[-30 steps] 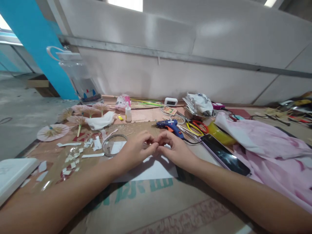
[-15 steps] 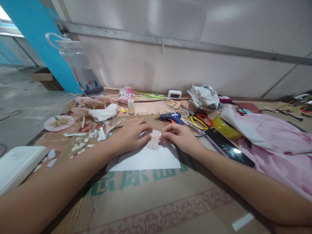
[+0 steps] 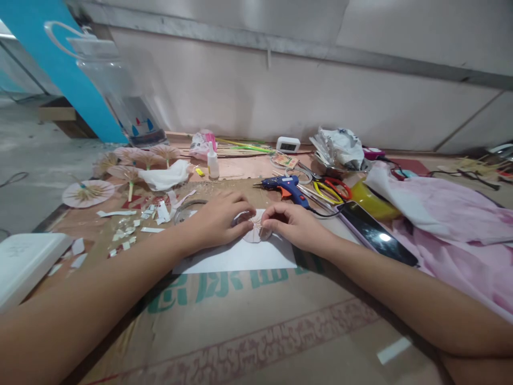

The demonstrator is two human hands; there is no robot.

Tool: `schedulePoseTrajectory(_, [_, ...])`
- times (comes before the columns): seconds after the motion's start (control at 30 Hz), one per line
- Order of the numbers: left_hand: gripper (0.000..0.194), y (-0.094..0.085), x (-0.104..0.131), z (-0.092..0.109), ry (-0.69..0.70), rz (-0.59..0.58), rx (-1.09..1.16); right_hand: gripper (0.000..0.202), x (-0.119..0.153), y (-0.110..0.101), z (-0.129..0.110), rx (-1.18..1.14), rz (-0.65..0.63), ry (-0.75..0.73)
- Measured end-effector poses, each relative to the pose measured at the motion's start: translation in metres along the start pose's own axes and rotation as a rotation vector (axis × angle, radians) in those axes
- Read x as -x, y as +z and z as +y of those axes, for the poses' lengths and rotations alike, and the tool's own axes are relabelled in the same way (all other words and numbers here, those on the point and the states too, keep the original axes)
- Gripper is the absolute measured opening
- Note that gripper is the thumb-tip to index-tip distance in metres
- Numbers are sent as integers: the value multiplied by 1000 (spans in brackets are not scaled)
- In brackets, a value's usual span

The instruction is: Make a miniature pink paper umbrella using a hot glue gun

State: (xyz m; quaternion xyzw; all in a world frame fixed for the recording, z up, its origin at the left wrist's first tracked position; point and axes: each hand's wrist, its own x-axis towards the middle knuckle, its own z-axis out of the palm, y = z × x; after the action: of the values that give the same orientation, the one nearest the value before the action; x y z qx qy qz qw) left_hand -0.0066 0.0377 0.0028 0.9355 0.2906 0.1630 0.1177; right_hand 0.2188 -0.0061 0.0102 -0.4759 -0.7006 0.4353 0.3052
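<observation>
A small round paper parasol canopy (image 3: 256,229), pale pink with thin ribs spreading from its centre, lies on a white paper sheet (image 3: 236,258). My left hand (image 3: 224,219) is at its left rim, thumb and fingers curled over the edge and holding it. On the other side, my right hand (image 3: 286,222) has thumb and forefinger pinched together over the right part of the ribs. Whatever sits between those fingertips is too small to make out. Beyond the hands lies a blue glue gun (image 3: 286,185). A roll of tape (image 3: 186,209) is partly hidden behind my left hand.
Finished small parasols (image 3: 88,193) stand at the left near a water jug (image 3: 120,96). Paper scraps (image 3: 128,232) litter the cardboard (image 3: 240,331). A glue bottle (image 3: 212,163) stands behind. Scissors (image 3: 326,192), a phone (image 3: 377,232) and pink cloth (image 3: 441,208) lie right.
The camera view has tilted and shifted slightly. My right hand has moved a little further over the canopy's right side, and my left hand stays at its left rim.
</observation>
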Motion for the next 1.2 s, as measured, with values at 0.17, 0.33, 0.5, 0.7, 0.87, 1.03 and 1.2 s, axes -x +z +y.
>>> schedulePoseTrajectory(0.17, [29, 2, -1, -3, 13, -2, 15, 9, 0, 1, 3, 27, 32, -16])
schedulePoseTrajectory(0.33, [28, 3, -3, -5, -19, 16, 8, 13, -2, 1, 5, -95, -3, 22])
schedulePoseTrajectory(0.5, [33, 0, -3, -3, -27, 8, 22, 12, -1, 1, 7, -115, -4, 19])
schedulePoseTrajectory(0.7, [34, -6, 0, 4, -2, -30, 38, 12, 1, 1, 10, -102, -1, 21])
schedulePoseTrajectory(0.87, [35, -6, -1, 4, -18, -46, 50, 12, -2, 1, 14, -88, -11, 15])
schedulePoseTrajectory(1.03, [33, -8, 0, 9, -9, -70, 12, 11, -8, -3, 11, -21, -27, 40])
schedulePoseTrajectory(1.2, [28, -8, 5, 17, -9, -75, -5, 8, -11, -3, 1, 8, -89, 91])
